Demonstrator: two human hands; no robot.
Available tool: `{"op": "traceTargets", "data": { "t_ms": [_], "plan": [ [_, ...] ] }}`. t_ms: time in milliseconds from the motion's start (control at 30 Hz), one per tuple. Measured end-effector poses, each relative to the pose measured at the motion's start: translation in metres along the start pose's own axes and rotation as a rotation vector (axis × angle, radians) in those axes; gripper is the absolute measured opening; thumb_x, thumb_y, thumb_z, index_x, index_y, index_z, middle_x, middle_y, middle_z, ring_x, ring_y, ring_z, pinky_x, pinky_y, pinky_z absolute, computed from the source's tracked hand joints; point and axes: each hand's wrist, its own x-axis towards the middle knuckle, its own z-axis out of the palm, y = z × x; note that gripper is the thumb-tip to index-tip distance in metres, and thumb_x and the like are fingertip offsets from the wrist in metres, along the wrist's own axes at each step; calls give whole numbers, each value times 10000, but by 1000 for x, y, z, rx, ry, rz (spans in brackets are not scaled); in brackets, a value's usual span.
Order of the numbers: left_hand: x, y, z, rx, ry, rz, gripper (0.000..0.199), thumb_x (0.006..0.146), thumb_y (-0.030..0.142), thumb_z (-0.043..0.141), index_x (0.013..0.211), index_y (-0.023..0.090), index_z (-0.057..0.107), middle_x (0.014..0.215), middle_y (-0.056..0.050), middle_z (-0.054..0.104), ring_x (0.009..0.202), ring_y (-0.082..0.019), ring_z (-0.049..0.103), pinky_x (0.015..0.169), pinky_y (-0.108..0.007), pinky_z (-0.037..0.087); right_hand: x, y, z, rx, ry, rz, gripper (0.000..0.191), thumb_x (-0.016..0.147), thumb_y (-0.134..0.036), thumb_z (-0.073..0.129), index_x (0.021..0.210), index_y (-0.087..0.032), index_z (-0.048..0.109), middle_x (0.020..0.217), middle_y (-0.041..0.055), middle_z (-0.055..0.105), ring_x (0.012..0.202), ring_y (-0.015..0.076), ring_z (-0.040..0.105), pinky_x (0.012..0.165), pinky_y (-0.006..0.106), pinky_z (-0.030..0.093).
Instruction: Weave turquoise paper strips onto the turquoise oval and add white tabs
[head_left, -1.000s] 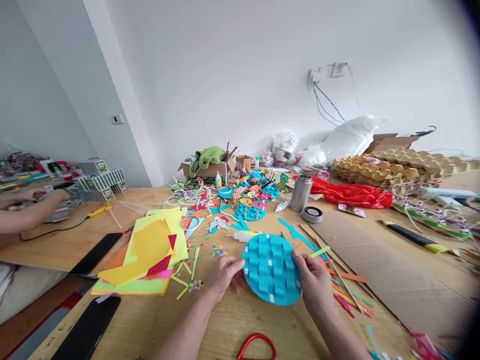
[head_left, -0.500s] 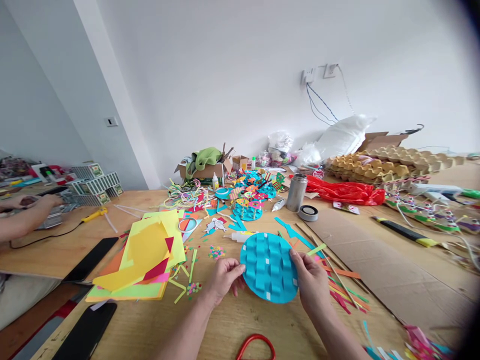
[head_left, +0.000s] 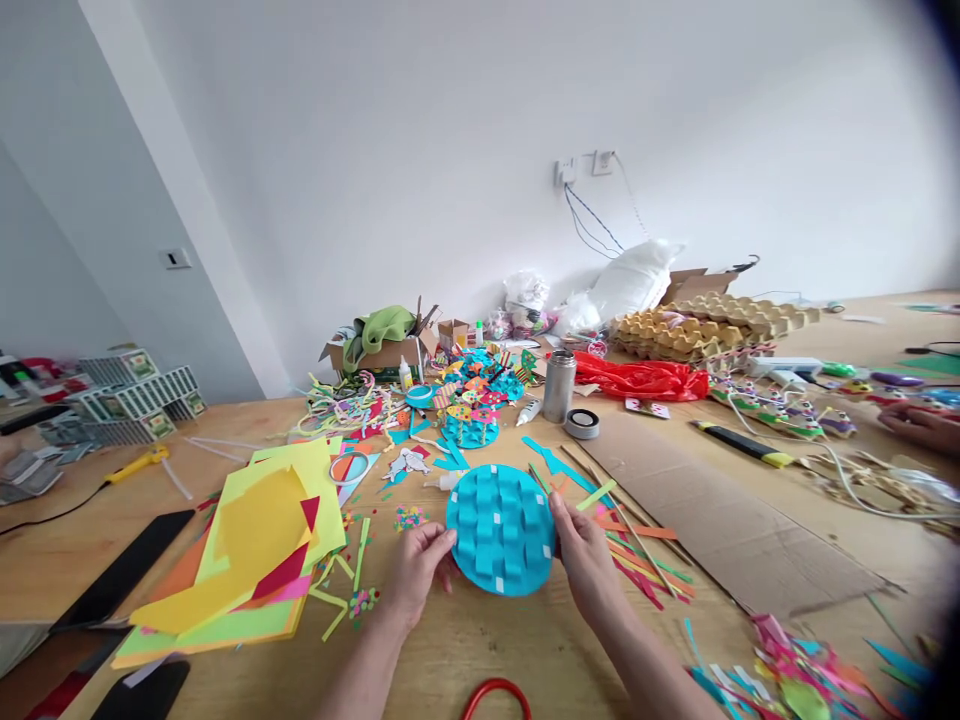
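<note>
A round blue paper disc [head_left: 517,545] with raised woven strips and several small white squares is held up over the table, its face toward me. My left hand [head_left: 424,570] pinches its left edge between thumb and fingers. On the right edge, my right hand [head_left: 581,550] grips it the same way. Behind the disc lies a white glue bottle [head_left: 444,481], partly hidden. Farther back are blue paper pieces with colourful decorations [head_left: 471,428]. Red scissor handles [head_left: 496,690] show at the bottom edge.
Yellow and green paper sheets [head_left: 262,540] lie left. A metal bottle [head_left: 559,387] and tape roll [head_left: 582,424] stand behind. Right are cardboard [head_left: 720,520], paper strips [head_left: 645,532] and a black-and-yellow cutter [head_left: 739,444]. Another person's hand [head_left: 926,428] rests at far right.
The view has turned right, so the scene sits farther left. Both my hands still hold the disc. Another person's hand has come into view at the far right.
</note>
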Motion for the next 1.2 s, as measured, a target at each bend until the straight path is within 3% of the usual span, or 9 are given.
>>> {"op": "traceTargets", "data": {
  "t_ms": [133,233,367,567,833,967,1200],
  "plan": [
    [6,0,-7,-17,124,56,384,643,528,738,617,175,590,500,23,583,455,-113,541,361,-183,386,0,2,1,22,-161,105,598,747,-732,542,814,-151,663,728,70,670,616,170,604,574,284,488],
    [8,0,-9,-20,153,66,383,636,522,744,626,166,602,504,13,594,453,-115,547,359,-184,389,1,5,2,-109,-167,69,591,687,-738,605,717,-149,641,651,61,654,569,156,588,521,258,454],
    [6,1,-5,-27,132,53,384,617,512,760,597,163,600,483,7,589,435,-117,545,348,-185,386,3,8,3,-205,-155,3,590,640,-761,618,590,-177,555,486,9,566,455,129,507,454,250,392],
    [0,4,1,-64,73,-2,371,601,496,766,607,160,609,505,-8,613,435,-137,573,341,-198,393,5,8,0,-200,-139,-45,576,616,-744,656,552,-192,503,435,-38,482,407,87,408,421,229,296],
    [1,6,1,-117,128,33,368,619,474,772,706,148,625,595,-26,662,513,-151,621,364,-194,421,-9,5,11,-108,-239,62,602,731,-746,547,730,-150,632,700,63,658,601,156,597,521,257,452],
    [1,7,3,-128,137,50,368,636,466,770,751,142,640,635,-32,679,557,-166,643,382,-203,439,-20,11,22,-154,-312,88,548,681,-689,655,682,-142,623,614,35,636,514,122,549,486,240,422],
    [-4,6,13,-124,82,38,344,664,454,763,762,144,649,689,-40,699,612,-186,667,412,-217,466,-24,21,28,-97,-247,115,547,656,-697,666,623,-160,564,503,-14,564,434,101,502,436,227,396]
  ]
}}
